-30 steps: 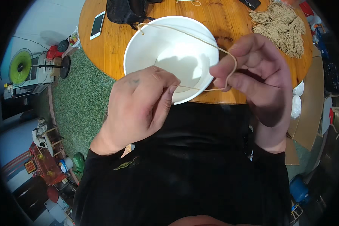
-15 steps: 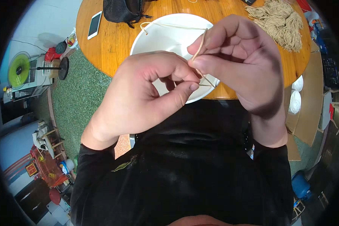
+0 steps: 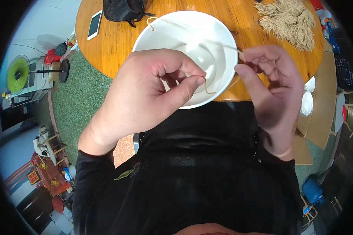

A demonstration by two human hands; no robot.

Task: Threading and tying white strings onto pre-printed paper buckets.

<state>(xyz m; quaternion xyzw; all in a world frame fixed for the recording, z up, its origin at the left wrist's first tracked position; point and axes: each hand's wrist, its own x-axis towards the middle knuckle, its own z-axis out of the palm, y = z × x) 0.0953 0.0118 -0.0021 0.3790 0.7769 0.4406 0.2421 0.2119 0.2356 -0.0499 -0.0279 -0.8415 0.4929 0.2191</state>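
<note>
A thin beige cord (image 3: 211, 93) runs between my two hands over a white bowl (image 3: 140, 43). My left hand (image 3: 157, 86) is closed in a pinch, thumb against forefinger, on the cord above the bowl's near side. Off the bowl's right rim, my right hand (image 3: 272, 82) has its thumb and curled fingers around another stretch of the cord; its fingertips are slightly blurred. From there the cord crosses back over the bowl, faint with motion, to a small knotted loop at the far left rim.
The bowl stands on a round wooden table (image 3: 110, 51). A bundle of beige cords (image 3: 289, 23) lies at the far right. Far left are a white phone (image 3: 94, 25) and a black mesh bag (image 3: 121, 9). A green fan (image 3: 19, 74) stands left; flattened cardboard (image 3: 321, 102) is at right.
My right hand has moved right and slightly down, away from my left hand, drawing the cord out between them. The left hand keeps its pinch. The whole view has shifted slightly.
</note>
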